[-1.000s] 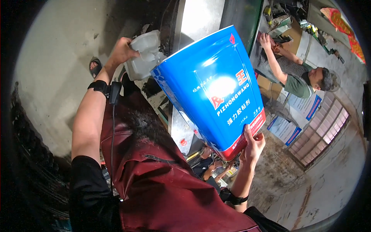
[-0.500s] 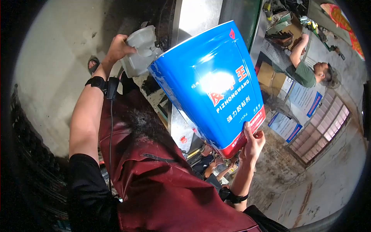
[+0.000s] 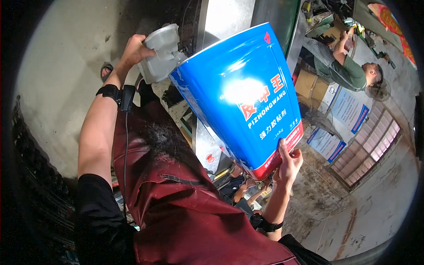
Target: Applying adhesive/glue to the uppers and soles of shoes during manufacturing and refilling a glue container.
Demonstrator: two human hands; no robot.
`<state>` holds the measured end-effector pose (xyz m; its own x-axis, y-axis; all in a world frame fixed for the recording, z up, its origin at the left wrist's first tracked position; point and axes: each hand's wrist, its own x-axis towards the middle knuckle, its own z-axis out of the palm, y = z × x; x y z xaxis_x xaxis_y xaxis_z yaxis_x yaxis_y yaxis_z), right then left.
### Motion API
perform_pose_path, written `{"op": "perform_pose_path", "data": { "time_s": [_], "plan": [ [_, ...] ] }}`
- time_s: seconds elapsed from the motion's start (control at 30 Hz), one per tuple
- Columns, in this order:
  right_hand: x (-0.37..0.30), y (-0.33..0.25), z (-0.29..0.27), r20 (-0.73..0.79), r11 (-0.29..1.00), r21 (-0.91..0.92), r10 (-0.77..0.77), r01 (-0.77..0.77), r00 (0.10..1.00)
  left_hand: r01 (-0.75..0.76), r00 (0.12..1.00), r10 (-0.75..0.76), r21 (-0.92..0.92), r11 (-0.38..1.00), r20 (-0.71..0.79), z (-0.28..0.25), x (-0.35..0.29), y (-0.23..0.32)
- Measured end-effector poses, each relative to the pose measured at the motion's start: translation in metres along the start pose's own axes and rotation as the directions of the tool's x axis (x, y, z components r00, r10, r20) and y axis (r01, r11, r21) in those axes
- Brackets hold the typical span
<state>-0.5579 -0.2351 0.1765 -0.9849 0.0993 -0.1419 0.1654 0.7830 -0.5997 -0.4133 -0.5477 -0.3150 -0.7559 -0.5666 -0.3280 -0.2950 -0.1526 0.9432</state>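
A large blue rectangular tin (image 3: 238, 75) with a red bottom band is tilted in front of me. My right hand (image 3: 288, 164) grips its lower right corner, thumb on the printed face. At the tin's upper left corner, my left hand (image 3: 138, 52) holds a cloudy, translucent plastic container (image 3: 160, 55), its fingers closed on the container's edge. The container's right side meets the tin's upper left corner. Whether anything runs from the tin into it, I cannot tell. A dark red apron (image 3: 176, 190) covers my front.
Behind the tin stands a pale metal machine frame (image 3: 221, 22). A co-worker in a dark green shirt (image 3: 349, 73) works at a cluttered bench at upper right, near a fan (image 3: 319, 121). More people's arms (image 3: 247, 194) show below the tin. A sandalled foot (image 3: 106, 70) is at left.
The plastic container and my left hand have shifted very slightly. The tin stays nearly still. At upper right, the co-worker's arm and body have moved.
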Motion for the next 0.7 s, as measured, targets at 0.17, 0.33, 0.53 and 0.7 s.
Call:
{"op": "perform_pose_path", "data": {
  "time_s": [0.17,0.33,0.53,0.7],
  "plan": [
    [0.000,0.001,0.000,-0.003,1.000,0.009,0.001,-0.001,1.000,0.103,0.994,-0.103,0.010,0.995,-0.026,0.005,0.001,0.001],
    [-0.001,-0.002,0.001,-0.016,1.000,0.002,0.007,-0.007,1.000,0.114,0.993,-0.114,-0.154,0.982,0.003,0.007,-0.007,0.004],
    [-0.004,-0.004,0.004,-0.017,1.000,0.004,0.020,-0.020,1.000,0.131,0.991,-0.132,-0.163,0.978,0.005,0.010,-0.015,0.002],
    [0.002,0.005,-0.001,-0.003,1.000,0.012,0.019,-0.019,1.000,0.168,0.986,-0.166,-0.279,0.945,0.034,0.008,-0.016,0.013]
  ]
}}
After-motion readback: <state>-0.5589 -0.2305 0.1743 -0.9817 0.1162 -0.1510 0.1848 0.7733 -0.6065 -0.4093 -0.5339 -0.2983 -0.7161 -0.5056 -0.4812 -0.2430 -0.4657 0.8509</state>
